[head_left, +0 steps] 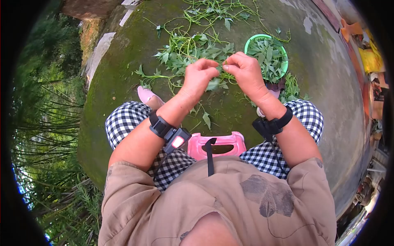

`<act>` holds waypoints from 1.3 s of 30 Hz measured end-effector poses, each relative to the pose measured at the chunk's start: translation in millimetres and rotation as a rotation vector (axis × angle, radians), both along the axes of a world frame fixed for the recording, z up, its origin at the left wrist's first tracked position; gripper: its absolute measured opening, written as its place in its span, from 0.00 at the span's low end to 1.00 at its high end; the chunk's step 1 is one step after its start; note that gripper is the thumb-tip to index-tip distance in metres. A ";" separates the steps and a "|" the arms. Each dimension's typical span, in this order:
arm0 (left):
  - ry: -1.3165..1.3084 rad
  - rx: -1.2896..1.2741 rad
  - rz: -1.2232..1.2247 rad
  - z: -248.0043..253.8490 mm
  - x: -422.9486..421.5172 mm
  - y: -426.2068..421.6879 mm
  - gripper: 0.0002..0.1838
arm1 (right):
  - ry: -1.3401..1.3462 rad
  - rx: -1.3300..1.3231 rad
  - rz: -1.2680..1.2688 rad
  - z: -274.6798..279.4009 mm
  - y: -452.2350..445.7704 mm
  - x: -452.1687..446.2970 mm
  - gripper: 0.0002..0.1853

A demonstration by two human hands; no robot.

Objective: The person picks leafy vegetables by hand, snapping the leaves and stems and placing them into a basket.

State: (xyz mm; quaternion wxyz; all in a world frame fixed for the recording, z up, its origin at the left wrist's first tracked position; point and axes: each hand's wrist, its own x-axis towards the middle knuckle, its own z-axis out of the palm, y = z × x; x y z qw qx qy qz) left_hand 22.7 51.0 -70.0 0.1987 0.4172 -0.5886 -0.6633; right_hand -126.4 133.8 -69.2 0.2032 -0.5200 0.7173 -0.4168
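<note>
My left hand (200,76) and my right hand (245,74) are raised close together over the leafy greens, fingertips pinched and nearly meeting. What sits between the fingers looks like a thin piece of green stem, too small to make out well. Beneath and beyond them lies a loose pile of leafy vines (184,45) on the mossy ground. Just right of my right hand stands a green-rimmed basket (286,61), holding many picked leaves (269,55).
A pink plastic stool (197,146) shows between my knees. More stems (291,87) lie below the basket. Pale stone slabs (98,53) edge the ground at left, beside dense plants. Yellow and orange items (369,57) are at the far right.
</note>
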 end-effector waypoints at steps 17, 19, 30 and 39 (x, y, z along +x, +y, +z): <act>0.050 0.194 -0.097 40.8 0.2 -37.0 0.06 | 0.610 -0.146 0.141 24.5 -19.1 6.4 0.04; 0.067 0.230 -0.077 40.1 -0.3 -36.9 0.04 | 0.593 -0.163 0.157 23.2 -19.1 6.2 0.04; 0.150 0.275 -0.031 35.9 -1.4 -36.1 0.04 | -0.272 -0.021 0.110 29.9 -19.8 9.9 0.04; 0.121 0.286 0.034 23.8 5.0 -38.7 0.05 | -0.650 -0.108 -0.132 39.8 -25.4 -13.2 0.04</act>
